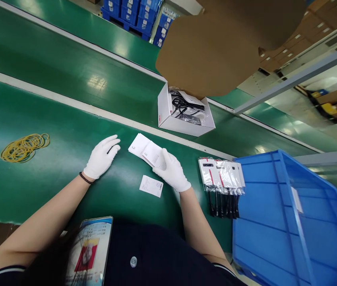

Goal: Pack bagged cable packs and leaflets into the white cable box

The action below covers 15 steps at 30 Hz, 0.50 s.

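My right hand (173,171), in a white glove, is closed on a white booklet (153,152) with small printed text. This booklet overlaps a small stack of similar white booklets (138,143); whether the hand also grips that stack I cannot tell. To the left, my gloved left hand (100,158) hovers over or rests on the green surface, its fingers stretched out and nothing in it. A small printed white card (151,186) lies just below the booklets. Several clear-bagged white items (222,174) with black cables lie right of my right hand.
Yellow rubber bands (25,147) lie in a heap at the left. Beyond a pale rail, an open white box (183,126) holds black cables and bagged parts. A brown cardboard flap (210,51) overhangs it. A large blue crate (258,214) stands at the right.
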Available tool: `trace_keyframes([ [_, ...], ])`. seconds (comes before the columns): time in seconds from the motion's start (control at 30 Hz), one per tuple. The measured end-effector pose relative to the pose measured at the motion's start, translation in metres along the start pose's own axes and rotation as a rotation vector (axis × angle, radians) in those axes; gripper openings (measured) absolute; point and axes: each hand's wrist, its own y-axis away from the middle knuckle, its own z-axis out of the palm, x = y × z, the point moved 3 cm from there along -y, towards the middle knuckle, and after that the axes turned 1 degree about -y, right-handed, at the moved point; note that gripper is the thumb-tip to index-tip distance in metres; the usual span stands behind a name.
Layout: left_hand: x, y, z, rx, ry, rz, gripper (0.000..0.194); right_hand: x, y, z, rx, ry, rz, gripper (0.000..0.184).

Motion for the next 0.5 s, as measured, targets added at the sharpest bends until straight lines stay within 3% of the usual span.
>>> trace_keyframes([
  [0.17,-0.001,0.000,0.001,0.002,0.008,0.013,0.035,0.009,0.005,-0.003,-0.045,-0.182,0.064,0.063],
  [0.27,0.000,0.000,0.000,-0.004,0.016,0.002,0.035,0.014,0.006,0.000,-0.031,-0.222,0.086,0.040],
  [0.33,0.004,0.000,-0.003,0.016,0.026,-0.025,0.035,0.017,0.007,-0.002,0.167,-0.203,0.079,0.032],
  [0.43,0.013,0.004,-0.008,0.058,0.110,-0.086,0.034,0.016,0.015,-0.018,0.730,-0.142,0.046,0.034],
  [0.5,0.019,0.008,-0.009,0.033,0.243,-0.151,0.035,0.009,0.023,-0.029,0.996,-0.145,0.016,0.032],
])
